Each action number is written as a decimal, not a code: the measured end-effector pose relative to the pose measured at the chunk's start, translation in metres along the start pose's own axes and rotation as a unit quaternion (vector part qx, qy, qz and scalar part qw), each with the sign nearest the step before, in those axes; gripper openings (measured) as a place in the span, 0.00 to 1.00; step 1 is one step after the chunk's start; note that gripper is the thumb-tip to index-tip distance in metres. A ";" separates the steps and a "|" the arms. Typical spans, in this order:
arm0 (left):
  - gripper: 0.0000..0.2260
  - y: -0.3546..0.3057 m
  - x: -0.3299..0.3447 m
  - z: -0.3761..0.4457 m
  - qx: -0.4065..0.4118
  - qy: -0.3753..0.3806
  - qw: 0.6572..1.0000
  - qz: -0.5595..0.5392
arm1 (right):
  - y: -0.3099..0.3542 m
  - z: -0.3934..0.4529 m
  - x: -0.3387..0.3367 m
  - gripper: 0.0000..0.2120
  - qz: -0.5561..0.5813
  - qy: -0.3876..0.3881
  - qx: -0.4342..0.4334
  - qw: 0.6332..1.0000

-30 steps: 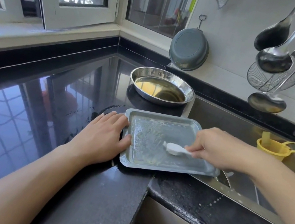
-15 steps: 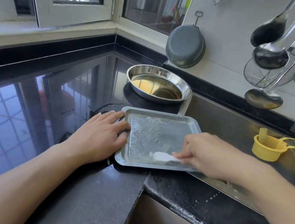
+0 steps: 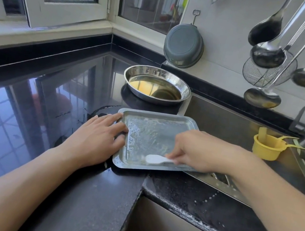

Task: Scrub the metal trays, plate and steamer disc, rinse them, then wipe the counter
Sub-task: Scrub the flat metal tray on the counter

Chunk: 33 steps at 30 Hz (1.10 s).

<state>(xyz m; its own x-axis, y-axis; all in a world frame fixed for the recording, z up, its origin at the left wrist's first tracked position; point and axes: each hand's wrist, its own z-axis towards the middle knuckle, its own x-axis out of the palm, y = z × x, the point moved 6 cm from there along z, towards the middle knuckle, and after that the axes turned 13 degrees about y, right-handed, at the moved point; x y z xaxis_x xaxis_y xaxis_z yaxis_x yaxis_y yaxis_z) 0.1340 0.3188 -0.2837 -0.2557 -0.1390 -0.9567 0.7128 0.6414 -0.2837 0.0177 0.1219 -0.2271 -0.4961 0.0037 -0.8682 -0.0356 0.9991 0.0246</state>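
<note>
Scrubbing step: the tray point(image 3: 156, 136) sits half over the sink point(image 3: 228, 120) edge, left hand point(image 3: 97, 136) spread flat on its rim, right hand point(image 3: 194, 149) pinching a white brush point(image 3: 155, 159). Next probably the plate point(image 3: 157, 84) behind the tray

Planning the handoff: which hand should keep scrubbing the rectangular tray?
Right. The right hand already pinches the white scrubber on the soapy tray, while the left hand lies flat, bracing its left rim.
</note>
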 end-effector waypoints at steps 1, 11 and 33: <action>0.30 0.000 0.000 0.000 -0.001 0.002 1.000 0.002 | 0.005 0.004 -0.001 0.10 0.004 -0.003 -0.007 1.000; 0.28 0.002 0.002 0.001 0.009 -0.003 1.000 -0.001 | -0.060 -0.042 0.000 0.08 -0.028 0.044 0.092 0.994; 0.13 -0.004 -0.002 -0.004 0.010 0.003 1.000 -0.023 | 0.029 -0.032 0.000 0.25 -0.044 -0.024 -0.070 0.996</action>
<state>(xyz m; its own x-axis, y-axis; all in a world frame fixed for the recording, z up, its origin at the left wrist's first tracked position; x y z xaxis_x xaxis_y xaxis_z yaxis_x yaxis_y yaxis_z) 0.1294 0.3195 -0.2803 -0.2927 -0.1641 -0.9420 0.7127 0.6194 -0.3293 -0.0110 0.1496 -0.2101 -0.4446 -0.0776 -0.8923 -0.1991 0.9799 0.0139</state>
